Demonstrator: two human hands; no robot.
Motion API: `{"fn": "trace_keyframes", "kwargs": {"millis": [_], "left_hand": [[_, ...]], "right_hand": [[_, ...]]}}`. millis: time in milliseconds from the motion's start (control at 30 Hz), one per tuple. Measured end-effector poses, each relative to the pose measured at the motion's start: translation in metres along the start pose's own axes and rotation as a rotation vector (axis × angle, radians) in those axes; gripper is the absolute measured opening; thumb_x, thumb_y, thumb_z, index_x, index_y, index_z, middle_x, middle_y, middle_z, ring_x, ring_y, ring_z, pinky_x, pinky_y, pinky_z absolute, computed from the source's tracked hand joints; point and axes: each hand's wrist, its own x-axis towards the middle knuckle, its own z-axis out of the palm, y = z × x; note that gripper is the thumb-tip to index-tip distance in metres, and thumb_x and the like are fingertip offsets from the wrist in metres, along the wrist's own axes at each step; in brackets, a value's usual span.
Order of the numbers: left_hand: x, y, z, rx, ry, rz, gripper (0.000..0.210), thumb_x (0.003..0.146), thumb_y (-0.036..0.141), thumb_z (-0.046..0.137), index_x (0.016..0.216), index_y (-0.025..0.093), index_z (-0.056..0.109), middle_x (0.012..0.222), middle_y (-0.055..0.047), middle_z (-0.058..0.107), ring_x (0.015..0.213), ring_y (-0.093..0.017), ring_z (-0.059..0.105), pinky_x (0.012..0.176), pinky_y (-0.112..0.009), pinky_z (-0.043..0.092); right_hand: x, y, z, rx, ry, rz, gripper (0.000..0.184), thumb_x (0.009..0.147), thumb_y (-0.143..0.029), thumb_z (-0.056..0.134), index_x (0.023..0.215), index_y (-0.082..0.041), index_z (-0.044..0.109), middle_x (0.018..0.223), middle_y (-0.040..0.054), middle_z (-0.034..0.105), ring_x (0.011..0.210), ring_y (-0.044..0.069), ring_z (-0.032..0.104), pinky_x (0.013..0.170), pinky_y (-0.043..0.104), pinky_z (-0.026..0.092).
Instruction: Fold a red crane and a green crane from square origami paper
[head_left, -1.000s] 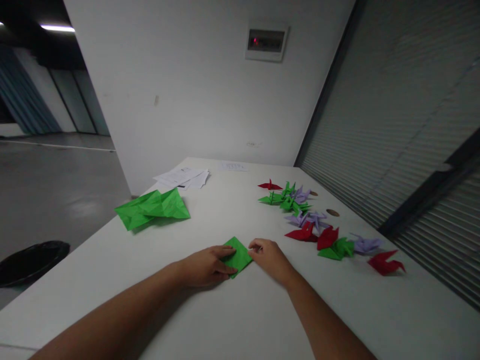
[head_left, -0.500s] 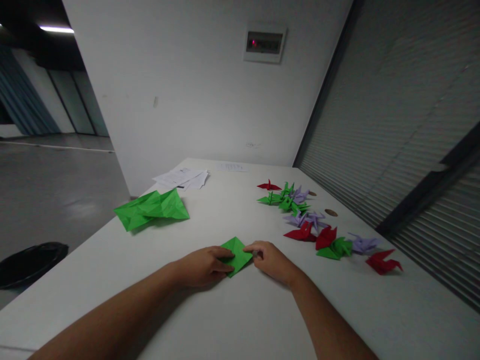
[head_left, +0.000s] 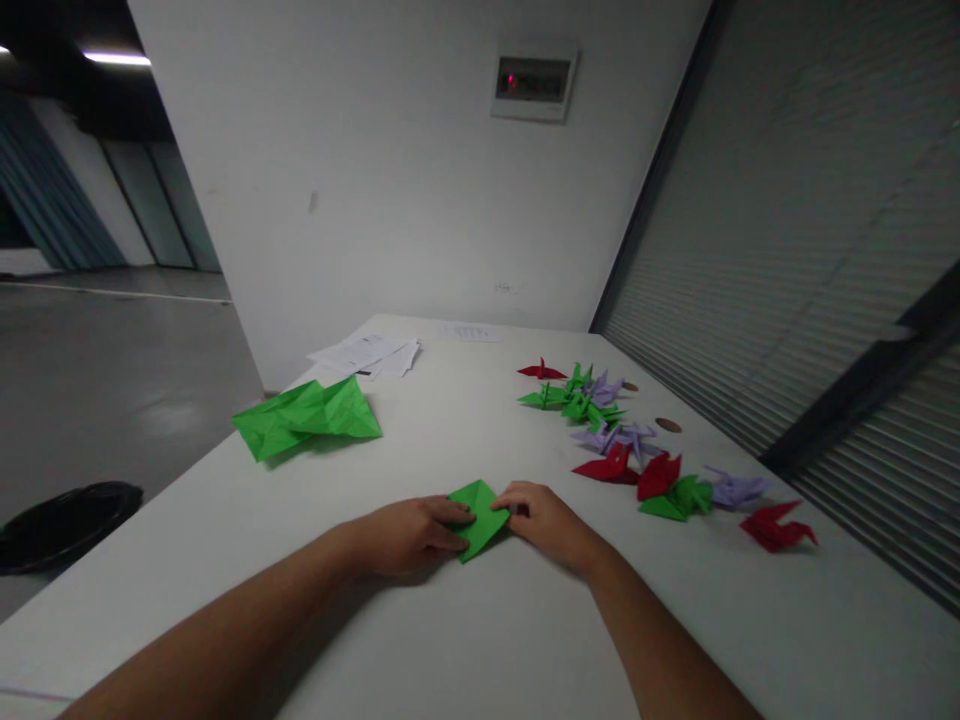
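Note:
A small folded green paper [head_left: 480, 512] lies flat on the white table [head_left: 480, 640] in front of me. My left hand [head_left: 409, 535] rests on its left side, fingers pressing the paper down. My right hand [head_left: 547, 522] pinches its right corner between thumb and fingers. Both forearms reach in from the bottom of the view.
A pile of crumpled green sheets [head_left: 307, 418] lies at the left. Several folded cranes in red, green and purple [head_left: 622, 450] line the right side. White documents [head_left: 367, 355] sit at the far end. A black bin [head_left: 64, 520] stands on the floor at left.
My right hand has slid left over the paper's right corner, and the visible green area has become narrower. My left hand stays pressed on it.

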Motion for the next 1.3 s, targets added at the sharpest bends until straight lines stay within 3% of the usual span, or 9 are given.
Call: {"fn": "trace_keyframes", "kwargs": {"millis": [167, 300, 500, 700, 967, 1133, 1300], "left_hand": [[0.002, 0.003, -0.001, -0.02, 0.0, 0.054, 0.028, 0.095, 0.011, 0.056, 0.112, 0.024, 0.074, 0.123, -0.012, 0.067, 0.121, -0.027, 0.062, 0.108, -0.038, 0.048], [0.003, 0.004, -0.001, -0.03, -0.004, 0.049, 0.029, 0.093, 0.009, 0.056, 0.111, 0.023, 0.074, 0.122, -0.012, 0.067, 0.122, -0.028, 0.061, 0.107, -0.038, 0.048], [0.003, 0.004, -0.002, -0.029, -0.025, 0.043, 0.032, 0.091, 0.009, 0.056, 0.114, 0.024, 0.073, 0.123, -0.012, 0.066, 0.122, -0.029, 0.061, 0.107, -0.04, 0.047], [0.002, 0.005, -0.002, -0.011, -0.011, 0.058, 0.03, 0.093, 0.011, 0.057, 0.113, 0.024, 0.074, 0.126, -0.012, 0.065, 0.118, -0.028, 0.061, 0.106, -0.039, 0.047], [0.007, 0.009, -0.005, -0.04, -0.068, 0.062, 0.023, 0.094, 0.011, 0.054, 0.102, 0.02, 0.073, 0.113, -0.014, 0.067, 0.112, -0.028, 0.063, 0.103, -0.04, 0.048], [0.005, 0.007, -0.002, -0.053, -0.063, 0.04, 0.019, 0.093, 0.014, 0.058, 0.101, 0.02, 0.074, 0.12, -0.014, 0.067, 0.121, -0.029, 0.061, 0.11, -0.04, 0.045], [0.001, 0.006, -0.002, -0.108, -0.074, -0.033, 0.02, 0.09, 0.014, 0.061, 0.103, 0.02, 0.074, 0.141, -0.014, 0.058, 0.133, -0.029, 0.056, 0.111, -0.036, 0.047]], "right_hand": [[0.0, 0.001, 0.0, 0.02, -0.024, 0.007, 0.029, 0.076, -0.004, 0.064, 0.095, -0.019, 0.08, 0.092, 0.0054, 0.07, 0.082, 0.018, 0.064, 0.075, 0.027, 0.048], [-0.002, 0.001, -0.002, 0.057, -0.046, 0.017, 0.014, 0.081, -0.016, 0.072, 0.092, -0.02, 0.08, 0.091, 0.004, 0.066, 0.081, 0.018, 0.062, 0.073, 0.027, 0.048], [-0.004, -0.003, -0.008, 0.073, -0.129, 0.004, 0.012, 0.082, -0.022, 0.076, 0.093, -0.023, 0.081, 0.093, 0.0018, 0.059, 0.085, 0.017, 0.06, 0.075, 0.026, 0.046], [-0.003, -0.003, -0.006, 0.019, -0.09, 0.018, 0.007, 0.086, -0.024, 0.074, 0.087, -0.022, 0.08, 0.091, 0.0014, 0.057, 0.082, 0.016, 0.059, 0.072, 0.026, 0.044], [0.002, -0.007, 0.009, -0.2, 0.019, 0.021, 0.011, 0.086, -0.021, 0.074, 0.076, -0.017, 0.073, 0.082, 0.0013, 0.059, 0.079, 0.016, 0.06, 0.073, 0.026, 0.042], [0.004, -0.006, 0.013, -0.276, 0.045, 0.096, 0.014, 0.083, -0.022, 0.079, 0.072, -0.016, 0.071, 0.077, 0.0014, 0.061, 0.073, 0.016, 0.059, 0.066, 0.025, 0.04], [0.007, -0.003, 0.017, -0.305, 0.077, 0.142, 0.016, 0.08, -0.024, 0.081, 0.071, -0.016, 0.07, 0.076, 0.0017, 0.063, 0.071, 0.016, 0.059, 0.064, 0.025, 0.039]]}}
